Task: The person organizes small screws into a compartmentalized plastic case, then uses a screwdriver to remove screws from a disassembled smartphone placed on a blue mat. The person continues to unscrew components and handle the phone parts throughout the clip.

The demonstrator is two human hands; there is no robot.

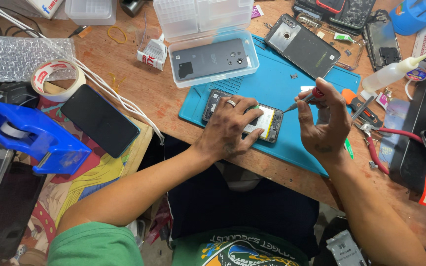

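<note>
- Left hand (230,125) presses flat on the opened phone (267,123), pinning it to the blue mat (272,83).
- Right hand (324,120) pinches a screwdriver (304,99), its tip at the phone's edge just beyond the left fingertips.
- Likely working a screw; the tip needs steady seating.

Left hand (230,129) on opened phone (267,123) (blue mat (277,83)) — screwdriver (305,99) in right hand (327,123)

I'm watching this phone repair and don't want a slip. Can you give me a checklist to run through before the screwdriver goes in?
1. Opened phone lies flat on the blue mat: ok.
2. Left hand presses it down: ok.
3. Right hand grips the screwdriver, tip at the phone's upper right edge: ok.
4. Tip seated in a screw: cannot tell.
5. Back cover set aside in the clear tray: ok.
6. Red pliers clear of the hands: ok.
</note>
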